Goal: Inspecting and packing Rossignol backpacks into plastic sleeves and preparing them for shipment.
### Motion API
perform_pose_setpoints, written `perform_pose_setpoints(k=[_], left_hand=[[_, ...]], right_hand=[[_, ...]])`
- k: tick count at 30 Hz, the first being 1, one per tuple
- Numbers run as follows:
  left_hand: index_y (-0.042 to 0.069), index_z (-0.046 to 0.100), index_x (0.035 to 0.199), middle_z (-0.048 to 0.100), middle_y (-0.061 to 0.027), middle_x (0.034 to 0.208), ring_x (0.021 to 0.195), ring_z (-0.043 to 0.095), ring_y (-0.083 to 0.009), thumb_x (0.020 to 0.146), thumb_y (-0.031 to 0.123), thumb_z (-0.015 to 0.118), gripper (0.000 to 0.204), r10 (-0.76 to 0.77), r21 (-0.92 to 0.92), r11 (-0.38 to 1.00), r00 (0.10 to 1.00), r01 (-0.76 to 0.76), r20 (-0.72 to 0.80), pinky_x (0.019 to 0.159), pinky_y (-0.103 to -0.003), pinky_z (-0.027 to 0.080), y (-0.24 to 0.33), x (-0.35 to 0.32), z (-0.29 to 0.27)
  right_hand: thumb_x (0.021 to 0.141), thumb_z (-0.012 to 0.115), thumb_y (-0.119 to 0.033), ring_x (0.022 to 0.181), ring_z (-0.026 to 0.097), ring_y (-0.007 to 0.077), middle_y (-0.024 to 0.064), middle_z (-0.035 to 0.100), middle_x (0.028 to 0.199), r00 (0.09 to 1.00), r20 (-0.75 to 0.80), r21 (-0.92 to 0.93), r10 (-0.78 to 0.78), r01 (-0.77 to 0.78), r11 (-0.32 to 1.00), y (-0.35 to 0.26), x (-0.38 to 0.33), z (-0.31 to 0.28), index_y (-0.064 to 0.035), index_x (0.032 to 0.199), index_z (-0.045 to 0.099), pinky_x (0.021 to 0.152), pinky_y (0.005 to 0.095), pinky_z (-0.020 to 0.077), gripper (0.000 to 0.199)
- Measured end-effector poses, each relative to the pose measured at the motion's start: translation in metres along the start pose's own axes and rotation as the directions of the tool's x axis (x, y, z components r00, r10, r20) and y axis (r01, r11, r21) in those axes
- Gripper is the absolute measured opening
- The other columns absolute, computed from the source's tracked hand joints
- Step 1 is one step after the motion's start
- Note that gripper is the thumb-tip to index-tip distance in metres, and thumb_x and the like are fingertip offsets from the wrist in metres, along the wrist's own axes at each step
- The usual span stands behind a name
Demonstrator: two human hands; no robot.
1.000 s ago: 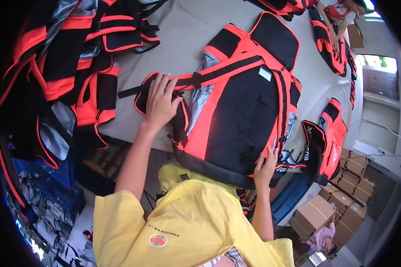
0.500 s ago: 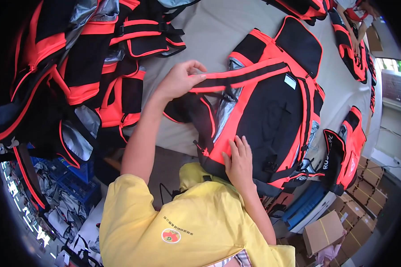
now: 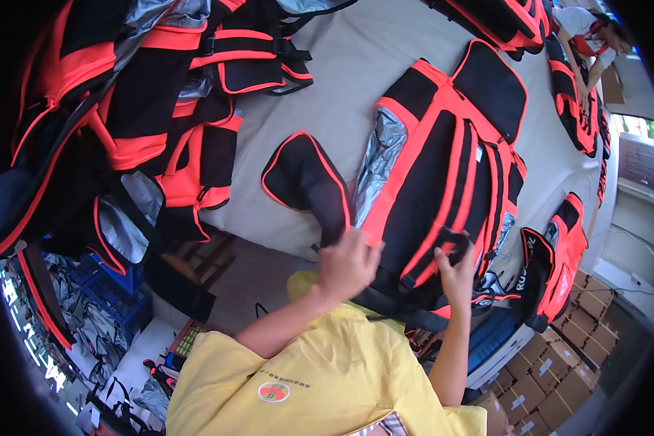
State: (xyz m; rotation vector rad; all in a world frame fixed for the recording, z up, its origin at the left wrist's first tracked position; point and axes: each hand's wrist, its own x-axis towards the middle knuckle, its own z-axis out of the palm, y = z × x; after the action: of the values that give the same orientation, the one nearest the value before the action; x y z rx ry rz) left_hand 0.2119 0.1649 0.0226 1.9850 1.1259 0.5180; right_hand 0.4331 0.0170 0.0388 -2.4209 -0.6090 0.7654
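Note:
A black and orange-red backpack [image 3: 418, 190] lies on the pale cloth-covered table in front of me, its back panel and shoulder straps [image 3: 458, 178] facing up. Silver lining [image 3: 382, 154] shows along its left side, and a black flap [image 3: 305, 171] spreads out to the left. My left hand [image 3: 350, 267] is at the bag's lower left edge, its fingers curled but blurred. Further right, my right hand [image 3: 458, 276] has thumb and fingers closed on a black strap piece [image 3: 453, 244] near the lower end of the shoulder straps.
Similar bags [image 3: 142, 94] are heaped on the left; another [image 3: 559, 254] lies at the right edge. Blue crates [image 3: 120, 301] stand low on the left, cardboard boxes [image 3: 552, 370] low on the right. A co-worker [image 3: 585, 51] handles a bag at the far right.
My left hand has let go of the shoulder strap and come down to the bag's lower edge. The strap now lies across the back panel. My right hand has moved right, onto the black strap piece.

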Motion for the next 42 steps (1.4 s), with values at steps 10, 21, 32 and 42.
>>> perform_pose_setpoints(k=[10, 21, 32, 42], left_hand=[[-0.008, 0.071, 0.120, 0.076, -0.0303, 0.116, 0.112, 0.074, -0.0458, 0.092, 0.064, 0.071, 0.077, -0.507, 0.477, 0.846, 0.632, 0.237, 0.586, 0.102, -0.054, 0.054, -0.042, 0.074, -0.039], [0.000, 0.057, 0.075, 0.062, -0.0216, 0.065, 0.063, 0.065, -0.0408, 0.104, 0.027, 0.066, 0.041, -0.323, -0.118, 0.942, 0.944, 0.315, -0.062, 0.057, -0.050, 0.045, -0.079, -0.013, -0.058], [-0.006, 0.061, 0.117, 0.074, -0.0214, 0.105, 0.102, 0.074, -0.0336, 0.102, 0.021, 0.071, 0.032, -0.648, -0.359, 0.756, 0.706, 0.548, -0.286, 0.087, -0.042, 0.056, -0.156, -0.038, -0.054], [-0.006, 0.067, 0.134, 0.073, -0.0064, 0.128, 0.114, 0.064, -0.0158, 0.107, 0.024, 0.068, 0.041, -0.771, -0.764, 0.360, 0.632, 0.535, 0.079, 0.102, -0.035, 0.049, -0.217, -0.008, -0.052]], right_hand=[[0.082, 0.066, 0.011, 0.137, 0.058, 0.0415, 0.0179, 0.067, 0.132, 0.664, 0.196, -0.187, -0.721, 0.747, 0.637, -0.137, -0.005, 0.073, -0.0008, 0.131, 0.065, 0.114, 0.0516, 0.0471, 0.051], [0.090, 0.079, -0.039, 0.133, 0.060, 0.0304, 0.0095, 0.073, 0.122, 0.557, 0.478, -0.266, -0.679, 0.828, 0.493, -0.097, 0.033, 0.117, -0.0082, 0.124, 0.072, 0.114, 0.0550, 0.0400, 0.046], [0.089, 0.081, -0.036, 0.105, 0.061, 0.0261, 0.0051, 0.064, 0.084, 0.470, 0.402, -0.330, -0.786, 0.875, 0.354, -0.124, 0.015, 0.089, -0.0080, 0.073, 0.071, 0.115, 0.0582, 0.0377, 0.033], [0.088, 0.082, -0.030, 0.107, 0.062, 0.0269, 0.0057, 0.064, 0.084, 0.548, 0.365, -0.336, -0.753, 0.831, 0.442, -0.116, 0.003, 0.104, -0.0081, 0.073, 0.073, 0.121, 0.0587, 0.0352, 0.028]])
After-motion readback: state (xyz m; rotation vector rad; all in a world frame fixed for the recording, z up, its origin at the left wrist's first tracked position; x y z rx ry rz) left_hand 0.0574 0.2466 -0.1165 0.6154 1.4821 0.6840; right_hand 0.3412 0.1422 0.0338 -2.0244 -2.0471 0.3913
